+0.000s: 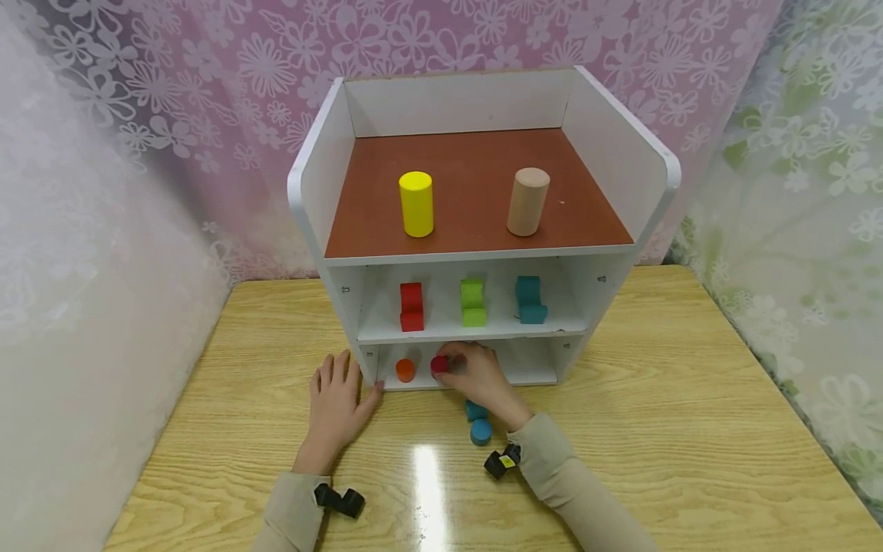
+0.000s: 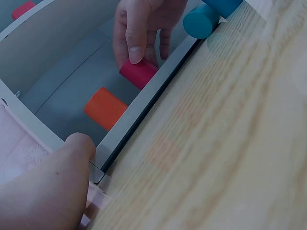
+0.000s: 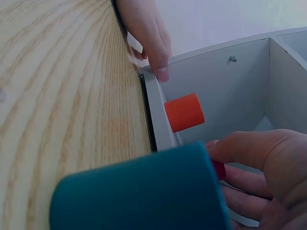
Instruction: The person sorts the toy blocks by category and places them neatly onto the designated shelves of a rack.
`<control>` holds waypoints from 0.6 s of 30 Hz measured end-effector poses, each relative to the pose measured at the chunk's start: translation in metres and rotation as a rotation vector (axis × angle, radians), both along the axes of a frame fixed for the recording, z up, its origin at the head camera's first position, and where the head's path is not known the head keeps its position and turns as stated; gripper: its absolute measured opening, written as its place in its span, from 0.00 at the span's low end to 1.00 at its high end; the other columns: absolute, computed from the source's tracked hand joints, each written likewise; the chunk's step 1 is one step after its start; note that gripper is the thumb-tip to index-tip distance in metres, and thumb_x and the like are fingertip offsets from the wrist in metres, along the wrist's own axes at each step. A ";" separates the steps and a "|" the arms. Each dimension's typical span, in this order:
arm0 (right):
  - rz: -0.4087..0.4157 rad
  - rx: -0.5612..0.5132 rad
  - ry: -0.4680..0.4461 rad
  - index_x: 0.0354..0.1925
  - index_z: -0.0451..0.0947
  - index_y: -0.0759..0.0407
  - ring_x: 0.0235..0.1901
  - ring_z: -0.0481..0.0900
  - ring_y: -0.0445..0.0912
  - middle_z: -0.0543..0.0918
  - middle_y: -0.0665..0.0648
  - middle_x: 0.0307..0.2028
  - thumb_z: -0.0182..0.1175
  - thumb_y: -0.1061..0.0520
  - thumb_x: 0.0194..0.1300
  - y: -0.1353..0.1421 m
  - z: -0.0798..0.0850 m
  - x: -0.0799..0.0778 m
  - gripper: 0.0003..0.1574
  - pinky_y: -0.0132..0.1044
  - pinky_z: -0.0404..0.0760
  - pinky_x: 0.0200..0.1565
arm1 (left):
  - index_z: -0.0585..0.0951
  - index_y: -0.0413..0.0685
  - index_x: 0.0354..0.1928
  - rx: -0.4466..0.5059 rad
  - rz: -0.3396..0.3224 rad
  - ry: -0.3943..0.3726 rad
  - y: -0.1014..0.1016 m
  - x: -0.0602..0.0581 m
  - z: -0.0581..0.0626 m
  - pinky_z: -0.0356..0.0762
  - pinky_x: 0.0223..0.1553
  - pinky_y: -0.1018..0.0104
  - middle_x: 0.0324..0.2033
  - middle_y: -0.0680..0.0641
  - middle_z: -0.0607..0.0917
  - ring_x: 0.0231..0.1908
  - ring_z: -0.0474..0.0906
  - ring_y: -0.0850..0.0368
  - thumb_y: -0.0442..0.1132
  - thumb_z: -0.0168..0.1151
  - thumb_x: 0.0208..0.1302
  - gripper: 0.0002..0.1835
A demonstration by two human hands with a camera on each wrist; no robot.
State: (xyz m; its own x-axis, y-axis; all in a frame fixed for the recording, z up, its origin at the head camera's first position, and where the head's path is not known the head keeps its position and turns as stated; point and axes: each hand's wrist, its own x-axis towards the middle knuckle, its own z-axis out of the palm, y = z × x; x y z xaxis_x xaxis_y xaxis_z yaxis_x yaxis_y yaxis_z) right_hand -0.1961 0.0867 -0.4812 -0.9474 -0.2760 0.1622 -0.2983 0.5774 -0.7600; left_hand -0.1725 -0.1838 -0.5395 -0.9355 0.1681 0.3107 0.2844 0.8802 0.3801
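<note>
My right hand pinches a dark pink cylinder block between thumb and fingers on the bottom shelf of a white shelf unit. To its left on that shelf stands an orange cylinder block, also seen in the left wrist view. My left hand lies on the table with straight fingers, its thumb touching the unit's lower left corner. Just in front of the unit, below my right hand, are a teal cylinder block and a blue cylinder block.
The middle shelf bears a red block, a green block and a teal block, each with a curved cut. A yellow cylinder and a beige cylinder stand on the brown top. Wooden table surrounds the unit.
</note>
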 end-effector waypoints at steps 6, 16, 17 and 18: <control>-0.005 0.008 -0.013 0.42 0.84 0.54 0.42 0.80 0.50 0.85 0.50 0.38 0.73 0.58 0.55 0.000 -0.001 0.000 0.14 0.52 0.66 0.54 | 0.68 0.47 0.70 -0.002 0.001 -0.007 0.001 0.000 0.000 0.47 0.65 0.33 0.69 0.39 0.63 0.69 0.52 0.31 0.61 0.51 0.69 0.35; 0.013 0.039 0.007 0.45 0.84 0.57 0.44 0.80 0.52 0.85 0.53 0.40 0.72 0.56 0.56 0.000 0.003 0.002 0.17 0.56 0.65 0.55 | 0.68 0.46 0.70 -0.009 0.004 -0.007 0.001 0.001 0.002 0.48 0.65 0.33 0.69 0.38 0.64 0.69 0.52 0.31 0.61 0.52 0.68 0.36; 0.013 0.042 0.008 0.46 0.84 0.58 0.45 0.80 0.52 0.85 0.54 0.41 0.72 0.56 0.56 0.000 0.004 0.003 0.18 0.56 0.65 0.55 | 0.68 0.46 0.70 -0.010 0.005 -0.007 0.001 0.001 0.002 0.48 0.65 0.33 0.69 0.38 0.64 0.69 0.52 0.31 0.61 0.52 0.68 0.36; 0.011 0.046 0.012 0.47 0.83 0.59 0.45 0.80 0.53 0.85 0.55 0.42 0.72 0.56 0.57 0.000 0.005 0.003 0.19 0.57 0.65 0.56 | 0.68 0.46 0.70 -0.010 0.006 -0.008 0.001 0.001 0.002 0.48 0.65 0.33 0.69 0.38 0.64 0.69 0.52 0.31 0.61 0.52 0.68 0.36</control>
State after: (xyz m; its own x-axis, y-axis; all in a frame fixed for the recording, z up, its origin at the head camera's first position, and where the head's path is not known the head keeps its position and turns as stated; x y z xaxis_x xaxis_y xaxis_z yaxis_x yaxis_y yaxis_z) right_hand -0.1930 0.0868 -0.4762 -0.9422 -0.2938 0.1610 -0.3141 0.6079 -0.7292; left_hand -0.1718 -0.1828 -0.5372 -0.9389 0.1659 0.3015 0.2764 0.8856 0.3732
